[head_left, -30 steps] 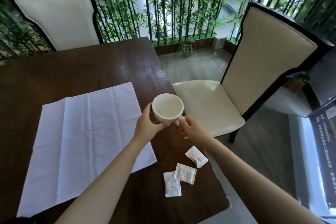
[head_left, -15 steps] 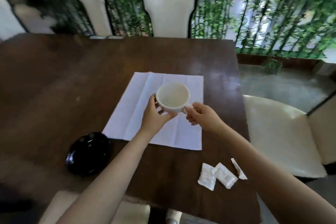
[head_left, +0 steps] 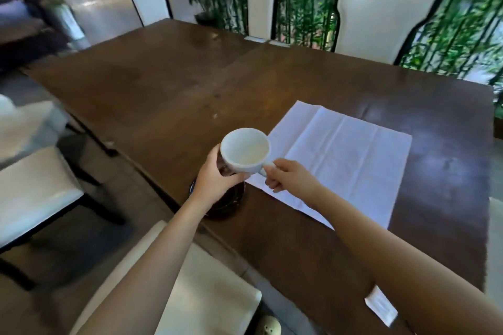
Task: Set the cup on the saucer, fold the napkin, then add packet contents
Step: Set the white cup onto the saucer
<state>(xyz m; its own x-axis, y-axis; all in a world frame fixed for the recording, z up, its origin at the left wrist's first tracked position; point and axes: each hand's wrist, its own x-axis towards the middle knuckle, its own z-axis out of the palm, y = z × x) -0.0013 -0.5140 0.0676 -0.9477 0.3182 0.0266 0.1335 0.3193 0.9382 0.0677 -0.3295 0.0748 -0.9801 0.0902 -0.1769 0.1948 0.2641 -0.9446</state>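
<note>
A white cup (head_left: 245,151) hangs in the air just above a black saucer (head_left: 227,202) that lies near the table's front edge. My left hand (head_left: 213,181) wraps around the cup's left side and covers most of the saucer. Fingers of my right hand (head_left: 290,177) pinch the cup's handle on its right side. The white napkin (head_left: 343,158) lies spread flat on the dark wooden table (head_left: 190,84), to the right of the cup. One white packet (head_left: 381,307) shows at the table's near edge under my right forearm; the other packets are hidden.
Cream chairs with black frames stand around the table: one at the far right (head_left: 381,19), others at the far side, one on the left (head_left: 32,190) and one under my arms (head_left: 206,291). Bamboo greenery fills the background.
Both hands have carried the cup leftward, from over the napkin to above the black saucer. My view has swung left, so the napkin and packets now lie to the right.
</note>
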